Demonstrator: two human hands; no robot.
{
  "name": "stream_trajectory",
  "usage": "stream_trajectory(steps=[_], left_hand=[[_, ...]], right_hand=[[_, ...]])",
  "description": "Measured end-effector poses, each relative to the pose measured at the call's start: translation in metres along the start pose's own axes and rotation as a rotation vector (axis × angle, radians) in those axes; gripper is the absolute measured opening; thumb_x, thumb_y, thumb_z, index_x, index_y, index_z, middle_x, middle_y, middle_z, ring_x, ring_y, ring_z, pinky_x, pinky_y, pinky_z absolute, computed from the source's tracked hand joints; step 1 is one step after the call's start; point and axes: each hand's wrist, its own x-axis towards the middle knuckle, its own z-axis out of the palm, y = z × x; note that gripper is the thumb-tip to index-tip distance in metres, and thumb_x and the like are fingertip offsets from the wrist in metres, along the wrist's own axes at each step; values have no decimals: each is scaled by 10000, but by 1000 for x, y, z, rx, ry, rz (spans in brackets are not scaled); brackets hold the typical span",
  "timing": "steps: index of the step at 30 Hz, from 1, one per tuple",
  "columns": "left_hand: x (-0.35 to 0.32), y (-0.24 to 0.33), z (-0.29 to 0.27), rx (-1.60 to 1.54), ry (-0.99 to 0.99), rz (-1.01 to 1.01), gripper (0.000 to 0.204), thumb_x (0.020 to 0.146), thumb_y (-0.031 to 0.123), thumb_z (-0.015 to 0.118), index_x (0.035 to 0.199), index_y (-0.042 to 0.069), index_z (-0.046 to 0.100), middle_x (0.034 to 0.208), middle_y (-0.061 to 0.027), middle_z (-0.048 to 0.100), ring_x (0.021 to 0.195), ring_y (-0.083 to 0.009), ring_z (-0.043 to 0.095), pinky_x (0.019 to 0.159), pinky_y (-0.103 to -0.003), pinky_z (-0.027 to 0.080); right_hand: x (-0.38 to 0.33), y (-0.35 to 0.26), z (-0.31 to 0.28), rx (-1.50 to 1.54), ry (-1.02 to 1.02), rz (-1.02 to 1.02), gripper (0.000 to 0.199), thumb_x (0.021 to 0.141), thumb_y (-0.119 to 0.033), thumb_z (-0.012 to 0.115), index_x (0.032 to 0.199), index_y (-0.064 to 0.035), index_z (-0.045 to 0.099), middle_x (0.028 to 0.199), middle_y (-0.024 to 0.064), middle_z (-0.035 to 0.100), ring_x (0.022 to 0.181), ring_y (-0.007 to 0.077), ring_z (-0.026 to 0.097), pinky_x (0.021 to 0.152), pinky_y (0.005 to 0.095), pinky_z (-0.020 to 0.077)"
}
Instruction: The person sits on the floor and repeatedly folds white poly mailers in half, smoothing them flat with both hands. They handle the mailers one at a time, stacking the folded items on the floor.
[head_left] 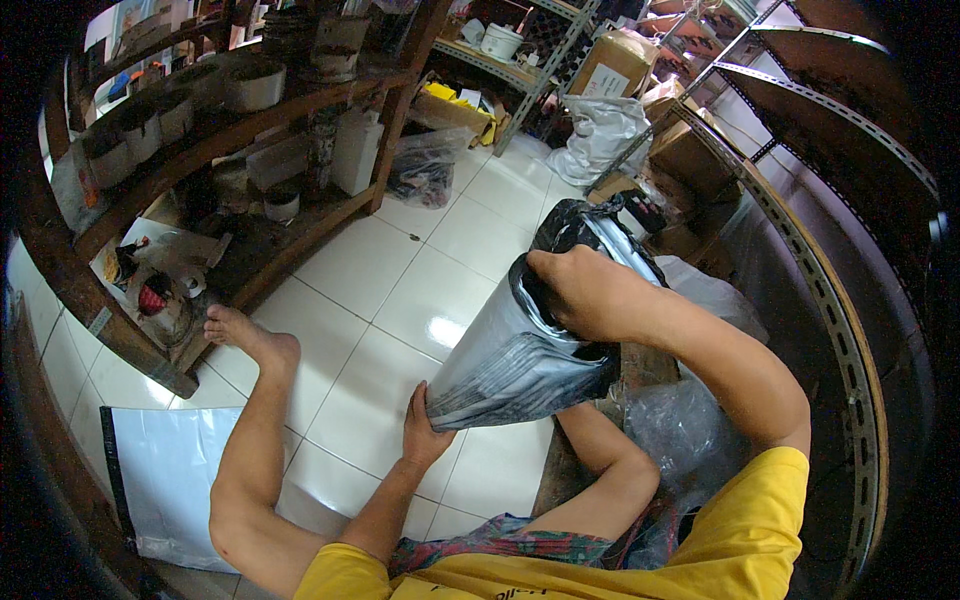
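A silvery-grey plastic mailing bag with a black inside [500, 355] is held up slanting in front of me, its mouth toward the upper right. My left hand [425, 432] is closed around its lower left end, with the thumb and fingers on either side. At the upper end, the fingers of my right hand [580, 290] curl over the black rim of the mouth. Some fingertips are hidden inside the fold. Whatever the bag contains, if anything, cannot be seen. Crumpled black and silver plastic [590, 225] lies just beyond my right hand.
A flat white mailing bag [175, 485] lies on the tiled floor at left, beside my bent leg. Wooden shelving [290, 110] with pots stands at far left. Metal racking [815, 240] curves along the right, near clear plastic [680, 425]. A white sack [600, 135] and cardboard box [615, 65] sit behind.
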Motion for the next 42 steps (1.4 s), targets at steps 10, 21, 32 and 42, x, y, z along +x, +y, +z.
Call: stream_trajectory(steps=[10, 21, 32, 42], left_hand=[[0, -8, 7, -9, 82, 55, 1106, 680, 180, 848, 1515, -13, 149, 1452, -322, 355, 1310, -473, 431, 1097, -521, 390], [1, -2, 4, -45, 34, -9, 1065, 703, 189, 828, 1509, -18, 164, 1426, -323, 390, 1308, -471, 438, 1091, -518, 393], [5, -1, 7, 16, 23, -10, 1006, 730, 234, 824, 1484, -32, 213, 1422, -321, 406, 1312, -482, 426, 1093, -521, 389], [5, -4, 4, -20, 9, -24, 922, 766, 237, 789, 1460, -50, 254, 1381, -324, 444, 1262, -486, 472, 1056, -515, 422]], right_hand=[[3, -7, -8, -26, -64, 130, 316, 807, 1, 595, 1103, 20, 487, 861, 298, 652, 890, 459, 651, 768, 512, 507], [-7, 12, -1, 140, -184, 141, 409, 828, -41, 598, 1166, 36, 380, 869, 321, 639, 920, 478, 635, 777, 532, 492], [1, 22, 5, 74, -6, 71, 359, 799, -23, 615, 1118, 17, 455, 867, 287, 654, 885, 476, 642, 756, 519, 507], [-10, 7, 11, 46, 326, 48, 261, 735, 53, 614, 996, 35, 628, 818, 278, 667, 848, 445, 681, 758, 497, 550]])
